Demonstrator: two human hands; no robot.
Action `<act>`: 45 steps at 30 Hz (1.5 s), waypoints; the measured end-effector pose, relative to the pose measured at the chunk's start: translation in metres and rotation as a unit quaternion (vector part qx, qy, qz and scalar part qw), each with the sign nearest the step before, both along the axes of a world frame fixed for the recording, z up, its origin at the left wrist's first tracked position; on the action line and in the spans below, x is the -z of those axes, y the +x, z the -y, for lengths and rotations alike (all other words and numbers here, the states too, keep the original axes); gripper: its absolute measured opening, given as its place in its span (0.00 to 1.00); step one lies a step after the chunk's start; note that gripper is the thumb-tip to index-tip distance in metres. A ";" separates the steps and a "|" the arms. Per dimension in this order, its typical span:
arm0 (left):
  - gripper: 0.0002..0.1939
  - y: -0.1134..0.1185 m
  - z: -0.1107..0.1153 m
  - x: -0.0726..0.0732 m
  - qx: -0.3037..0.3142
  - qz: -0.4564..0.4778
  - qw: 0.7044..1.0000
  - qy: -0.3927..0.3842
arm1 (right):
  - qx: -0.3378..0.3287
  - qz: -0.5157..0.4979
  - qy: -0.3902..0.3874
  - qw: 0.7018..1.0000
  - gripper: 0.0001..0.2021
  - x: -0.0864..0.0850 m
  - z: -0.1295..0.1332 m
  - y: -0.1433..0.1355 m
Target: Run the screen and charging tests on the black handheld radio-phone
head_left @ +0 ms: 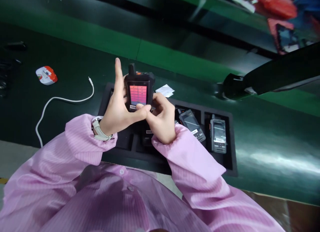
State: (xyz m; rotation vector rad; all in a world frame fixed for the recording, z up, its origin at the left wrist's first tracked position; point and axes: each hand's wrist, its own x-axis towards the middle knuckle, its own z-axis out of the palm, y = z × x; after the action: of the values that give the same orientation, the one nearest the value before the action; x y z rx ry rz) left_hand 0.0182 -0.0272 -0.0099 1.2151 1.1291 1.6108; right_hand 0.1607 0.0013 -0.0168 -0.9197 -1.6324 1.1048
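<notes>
A black handheld two-way radio with a stubby antenna is held up between my hands, its lit screen showing a pinkish-red grid. My left hand grips it from the left, thumb across the lower front and index finger pointing up. At its lower right side, my right hand is closed against the radio with bent fingers. Below them lies a black foam tray with compartments. One radio leans at a slant in the tray, and another radio sits upright in the right compartment. My wrists partly hide the tray's middle.
A white cable curves over the green bench at left, near an orange-and-white packet. White paper slips lie behind the tray. A dark arm-like post crosses from the right. Red plastic sits on the shelf at upper right.
</notes>
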 end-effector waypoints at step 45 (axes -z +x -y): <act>0.18 0.003 -0.006 0.001 0.016 0.057 0.996 -0.060 | -0.139 -0.207 -0.261 0.933 0.22 -0.001 -0.007 -0.002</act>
State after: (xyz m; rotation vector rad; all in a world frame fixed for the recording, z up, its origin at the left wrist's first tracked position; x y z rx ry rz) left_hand 0.0216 -0.0216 -0.0108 1.0450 1.1111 1.5458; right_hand 0.1591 0.0085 -0.0155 -0.7185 -1.1538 1.8509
